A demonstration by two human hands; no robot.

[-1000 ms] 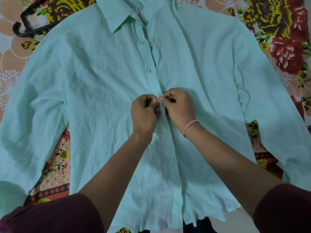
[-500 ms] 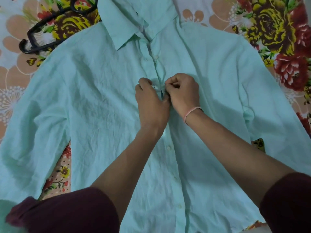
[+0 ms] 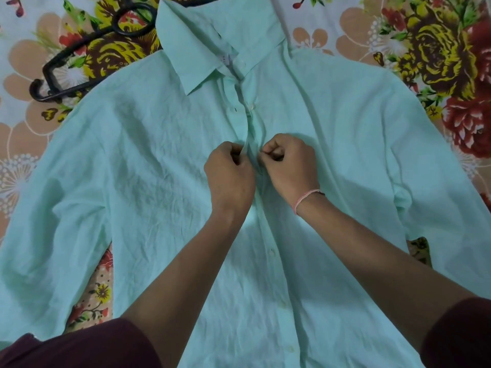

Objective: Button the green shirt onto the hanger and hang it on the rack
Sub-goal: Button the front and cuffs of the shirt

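A pale green shirt (image 3: 138,181) lies spread flat, front up, collar at the top and sleeves out to both sides. My left hand (image 3: 229,176) pinches the left edge of the button placket at mid-chest. My right hand (image 3: 291,166), with a pink thread around the wrist, pinches the right edge just beside it. The button between my fingers is hidden. Buttons below my hands look fastened; above them the placket gapes slightly up to the collar. A black hanger (image 3: 66,73) sticks out from under the shirt's left shoulder, its hook at the upper left.
The shirt rests on a floral bedsheet (image 3: 438,54) with red, yellow and peach flowers. The rack is not in view. My dark maroon sleeves fill the bottom corners.
Both hands have moved up the placket from a lower button to the one at mid-chest. The view has shifted, so the collar and hanger sit lower in the frame.
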